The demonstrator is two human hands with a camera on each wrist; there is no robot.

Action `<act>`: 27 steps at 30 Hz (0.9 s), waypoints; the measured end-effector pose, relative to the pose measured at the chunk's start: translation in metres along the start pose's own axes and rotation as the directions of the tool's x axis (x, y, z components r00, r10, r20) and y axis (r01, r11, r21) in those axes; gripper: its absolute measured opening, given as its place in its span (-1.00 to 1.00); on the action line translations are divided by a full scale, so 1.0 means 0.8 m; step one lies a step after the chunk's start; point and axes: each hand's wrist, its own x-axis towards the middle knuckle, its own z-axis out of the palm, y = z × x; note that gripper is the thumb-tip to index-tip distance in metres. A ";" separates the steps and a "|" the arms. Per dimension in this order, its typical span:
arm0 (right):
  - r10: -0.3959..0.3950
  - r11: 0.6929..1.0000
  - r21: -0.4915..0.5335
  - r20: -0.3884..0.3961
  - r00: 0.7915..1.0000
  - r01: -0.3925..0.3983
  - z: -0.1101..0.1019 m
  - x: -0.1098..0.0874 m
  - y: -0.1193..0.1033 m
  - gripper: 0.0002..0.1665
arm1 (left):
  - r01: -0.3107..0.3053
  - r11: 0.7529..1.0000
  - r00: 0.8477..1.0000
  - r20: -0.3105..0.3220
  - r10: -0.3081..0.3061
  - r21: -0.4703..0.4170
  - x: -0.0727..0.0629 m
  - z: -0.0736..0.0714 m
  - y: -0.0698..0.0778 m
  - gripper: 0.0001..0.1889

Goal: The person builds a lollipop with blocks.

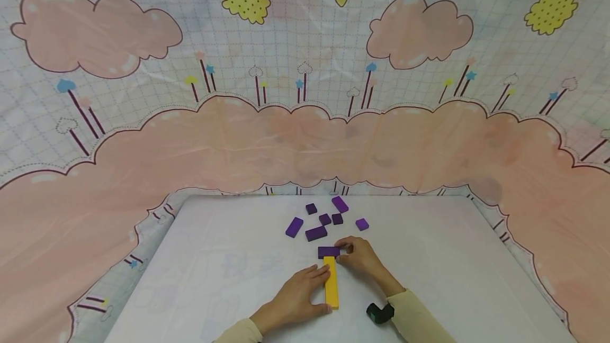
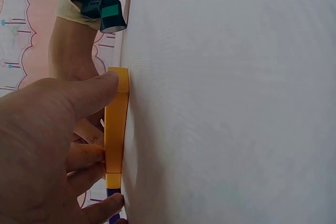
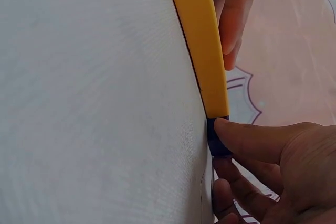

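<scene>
A long yellow block (image 1: pixel 331 291) lies on the white table, pointing away from me. Across its far end, touching it, a short dark purple block (image 1: pixel 326 252) forms a T shape. My left hand (image 1: pixel 301 291) holds the yellow block, thumb at the near end and fingers along its left side and top farther up. With thumb and fingers, my right hand (image 1: pixel 361 256) pinches the right end of the purple block. The right wrist view shows that thumb (image 3: pixel 252 137) on the purple block, right where it meets the yellow block (image 3: pixel 202 51).
Beyond the hands lie several loose purple blocks, among them a longer one (image 1: pixel 316 233), another (image 1: pixel 294 227), and a small one (image 1: pixel 362 224) to the right. A dark wrist device (image 1: pixel 379 313) sits at my right sleeve. Patterned cloth (image 1: pixel 305 142) surrounds the white table (image 1: pixel 214 279).
</scene>
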 end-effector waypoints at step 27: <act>-0.025 1.000 -0.012 -0.026 0.999 0.025 -0.010 -0.014 -0.007 -0.55 | -0.010 1.000 1.000 -0.013 0.010 -0.007 -0.001 0.000 -0.001 -0.22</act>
